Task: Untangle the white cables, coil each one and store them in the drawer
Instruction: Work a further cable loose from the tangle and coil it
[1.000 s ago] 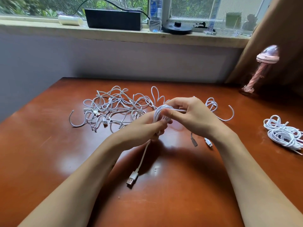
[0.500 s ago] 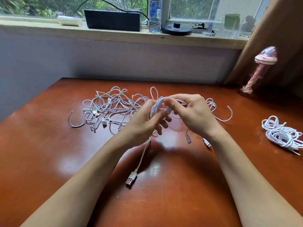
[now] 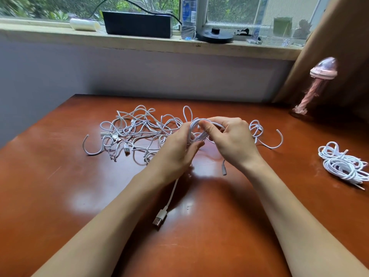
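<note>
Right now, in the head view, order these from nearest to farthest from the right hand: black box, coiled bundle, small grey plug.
1. small grey plug, close by the right hand, at its wrist.
2. coiled bundle, at the right edge of the table.
3. black box, far back on the window sill.

Partly coiled cable: white loops gripped by the left hand and right hand above the centre of the table. Its USB plug lies toward the table's near edge. Tangled cables sprawl left of table centre. Coiled bundle rests at the table's right edge.
</note>
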The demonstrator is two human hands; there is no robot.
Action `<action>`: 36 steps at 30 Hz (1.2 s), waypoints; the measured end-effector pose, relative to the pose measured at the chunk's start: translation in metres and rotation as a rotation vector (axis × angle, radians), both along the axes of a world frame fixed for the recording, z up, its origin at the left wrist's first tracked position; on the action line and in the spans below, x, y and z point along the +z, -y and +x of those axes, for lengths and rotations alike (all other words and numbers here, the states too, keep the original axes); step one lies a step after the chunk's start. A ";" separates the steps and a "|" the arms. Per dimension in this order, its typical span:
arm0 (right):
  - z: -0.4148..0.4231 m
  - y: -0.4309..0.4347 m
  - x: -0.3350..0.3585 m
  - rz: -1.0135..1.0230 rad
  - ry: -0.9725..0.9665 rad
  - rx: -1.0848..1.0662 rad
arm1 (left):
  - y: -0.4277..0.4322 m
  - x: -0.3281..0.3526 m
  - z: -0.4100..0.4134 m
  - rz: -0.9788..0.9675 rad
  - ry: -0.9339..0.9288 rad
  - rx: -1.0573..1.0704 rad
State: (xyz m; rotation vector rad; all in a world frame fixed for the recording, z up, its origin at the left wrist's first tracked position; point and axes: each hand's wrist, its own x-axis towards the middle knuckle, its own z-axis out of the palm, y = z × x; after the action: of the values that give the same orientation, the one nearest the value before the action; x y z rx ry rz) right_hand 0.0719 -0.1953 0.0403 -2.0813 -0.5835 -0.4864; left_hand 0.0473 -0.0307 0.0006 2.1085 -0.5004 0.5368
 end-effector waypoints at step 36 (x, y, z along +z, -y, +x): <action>0.002 0.029 0.017 -0.016 -0.003 0.143 | -0.007 0.002 -0.006 0.197 -0.162 -0.224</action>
State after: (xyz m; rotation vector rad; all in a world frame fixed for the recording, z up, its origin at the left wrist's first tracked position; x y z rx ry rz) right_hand 0.0738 -0.2239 0.0577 -2.0384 -0.7305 -0.3976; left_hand 0.0413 -0.0238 0.0030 2.2224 -0.7086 0.1924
